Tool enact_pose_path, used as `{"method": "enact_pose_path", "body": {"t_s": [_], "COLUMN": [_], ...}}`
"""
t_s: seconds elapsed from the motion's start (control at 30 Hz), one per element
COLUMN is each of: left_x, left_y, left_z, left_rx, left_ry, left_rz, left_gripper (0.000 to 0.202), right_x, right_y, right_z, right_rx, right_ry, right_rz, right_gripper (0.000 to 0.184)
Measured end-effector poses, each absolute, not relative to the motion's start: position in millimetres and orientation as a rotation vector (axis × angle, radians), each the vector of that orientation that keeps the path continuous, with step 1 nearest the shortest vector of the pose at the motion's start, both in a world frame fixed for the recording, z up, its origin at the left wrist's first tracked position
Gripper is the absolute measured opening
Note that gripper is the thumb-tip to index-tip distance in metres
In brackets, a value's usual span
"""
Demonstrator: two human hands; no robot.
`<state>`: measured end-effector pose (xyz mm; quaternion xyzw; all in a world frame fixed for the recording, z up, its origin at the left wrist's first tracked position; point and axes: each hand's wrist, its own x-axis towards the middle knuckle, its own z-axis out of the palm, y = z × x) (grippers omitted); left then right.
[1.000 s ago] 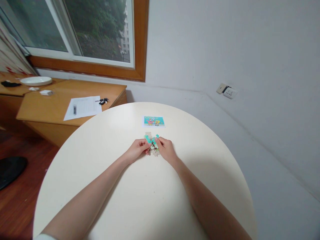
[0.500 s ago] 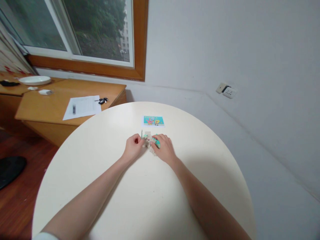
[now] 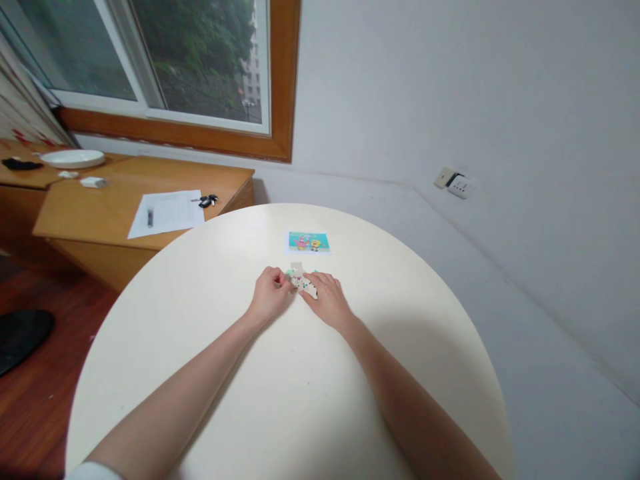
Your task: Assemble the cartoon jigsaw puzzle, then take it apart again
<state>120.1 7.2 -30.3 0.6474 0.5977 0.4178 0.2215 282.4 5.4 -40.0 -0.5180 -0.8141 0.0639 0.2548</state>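
2 hands meet over a small cluster of jigsaw pieces (image 3: pixel 306 285), mostly pale, with bits of green at the edges, near the far side of the round white worktop (image 3: pixel 300 400). The right hand (image 3: pixel 327 297) grips the cluster between thumb and fingers. The left hand (image 3: pixel 271 291) curls its fingers at the cluster's left edge; whether it pinches a piece I cannot tell. Just beyond lies 1 cartoon picture card (image 3: pixel 309 243), face up, showing a pink figure and a yellow figure on turquoise.

Hands (image 3: pixel 328 300) partly hide the puzzle pieces (image 3: pixel 305 285); the paper's print (image 3: pixel 175 205) is illegibly small.
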Motion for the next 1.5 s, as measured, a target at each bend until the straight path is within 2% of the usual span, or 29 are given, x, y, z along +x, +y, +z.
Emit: {"method": "enact_pose_path", "body": {"t_s": [0.1, 0.23, 0.33, 0.53, 0.8, 1.07, 1.3, 1.5], "left_x": [122, 123, 122, 121, 119, 123, 121, 121], "left_y": [6, 4, 3, 6, 9, 6, 9, 8], "left_z": [-30, -32, -34, -37, -36, -34, -41, -39], "left_rx": [1.849, 1.991, 2.034, 1.932, 1.7, 1.661, 1.703, 1.728], "left_ry": [1.786, 1.846, 1.808, 1.724, 1.417, 1.255, 1.27, 1.274], "left_rz": [1.088, 0.912, 0.857, 0.987, 1.239, 1.221, 1.171, 1.173], "left_gripper": [0.005, 0.024, 0.025, 0.023, 0.007, 0.012, 0.021, 0.02], "right_x": [284, 285, 285, 284, 284, 281, 284, 283], "right_y": [8, 11, 10, 8, 6, 5, 12, 11], "right_z": [-42, -43, -42, -39, -37, -34, -41, -40], "right_rx": [-1.338, -1.281, -1.261, -1.22, -1.207, -1.118, -1.113, -1.082], "right_ry": [-2.166, -2.084, -2.019, -1.952, -2.006, -2.082, -1.907, -1.906], "right_rz": [0.233, 0.298, 0.315, 0.377, 0.272, 0.26, 0.385, 0.413], "right_gripper": [0.035, 0.036, 0.038, 0.036, 0.029, 0.015, 0.014, 0.014]}}
